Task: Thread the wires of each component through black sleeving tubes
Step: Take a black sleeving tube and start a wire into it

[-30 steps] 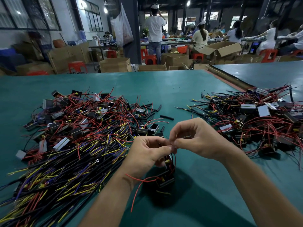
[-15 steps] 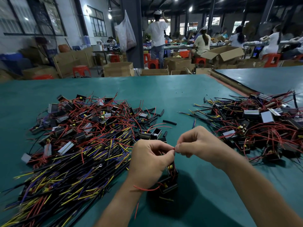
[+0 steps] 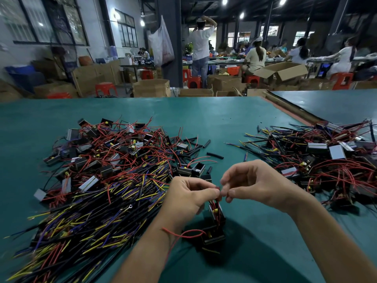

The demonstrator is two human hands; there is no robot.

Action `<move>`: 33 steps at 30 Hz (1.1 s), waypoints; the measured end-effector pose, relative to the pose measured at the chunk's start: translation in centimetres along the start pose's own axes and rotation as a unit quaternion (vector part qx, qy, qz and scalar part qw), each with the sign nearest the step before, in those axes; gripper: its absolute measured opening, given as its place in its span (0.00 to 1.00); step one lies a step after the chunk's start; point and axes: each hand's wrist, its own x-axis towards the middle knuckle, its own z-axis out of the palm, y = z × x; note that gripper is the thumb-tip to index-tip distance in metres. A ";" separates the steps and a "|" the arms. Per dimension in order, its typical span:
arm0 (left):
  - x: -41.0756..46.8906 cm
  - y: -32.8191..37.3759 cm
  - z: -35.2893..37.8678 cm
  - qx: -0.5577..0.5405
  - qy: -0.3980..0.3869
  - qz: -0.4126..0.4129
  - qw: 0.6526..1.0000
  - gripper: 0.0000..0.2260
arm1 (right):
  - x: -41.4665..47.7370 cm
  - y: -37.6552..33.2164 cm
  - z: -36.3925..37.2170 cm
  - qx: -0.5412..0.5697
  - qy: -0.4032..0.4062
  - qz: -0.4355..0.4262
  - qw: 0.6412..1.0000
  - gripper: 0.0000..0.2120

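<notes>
Item, lower centre of the frame: one black component [image 3: 216, 214], hanging below the hands by its red wires [image 3: 215, 203], which run upward to the fingertips. Left grip [image 3: 188, 199] curled round the wire bundle. Right grip [image 3: 258, 183] pinching the wire tips, touching the left. No tube visible on the wires. Loose sleeving tubes [image 3: 214, 155] lie on the counter [image 3: 204, 119] just above both grips in the frame, about equally near either.
</notes>
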 end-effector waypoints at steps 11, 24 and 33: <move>-0.2 0.0 0.0 -0.005 -0.049 0.008 0.999 0.10 | 0.5 0.0 0.9 -0.090 0.056 -0.030 0.994 0.03; -0.1 -0.2 0.0 -0.024 -0.020 0.022 0.999 0.10 | 1.2 0.5 2.0 -0.066 0.097 -0.021 0.993 0.08; -0.2 0.1 -0.4 -0.022 -0.047 -0.025 0.998 0.09 | 1.3 0.7 1.5 -0.065 0.079 -0.020 0.995 0.12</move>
